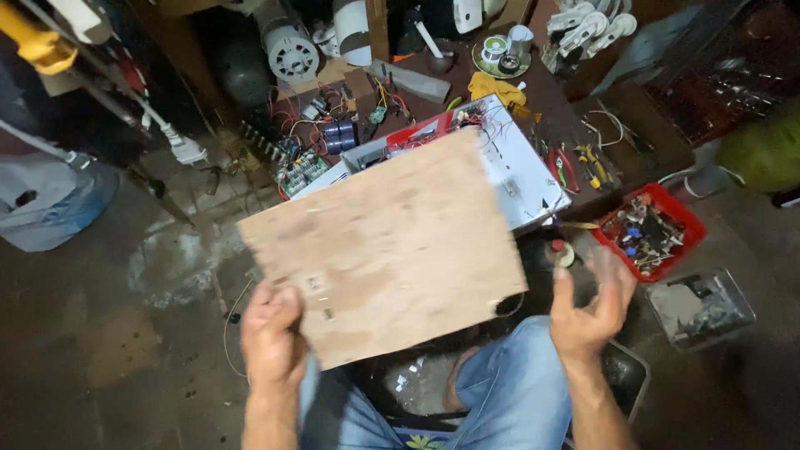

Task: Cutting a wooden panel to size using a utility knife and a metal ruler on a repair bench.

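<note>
Head view: left hand (271, 333) grips rough plywood board (383, 242) — right hand (587, 304) open.

A plywood board (385, 243) was held before an opened metal chassis (518, 177) on the bench (637, 125); a parts tray (652, 231) lay to the right.

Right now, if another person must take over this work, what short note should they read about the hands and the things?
Left hand: grips the near left corner of the plywood board and holds it up, tilted, over the lap.
Right hand: open, holds nothing, apart from the board's right edge.
Things: the board covers part of the white metal chassis with loose wires on the dark table. A red tray of small parts lies just beyond the right hand, a clear plastic tub beside it.
Done: board lifted.
Left: board is not set down anywhere yet.
</note>
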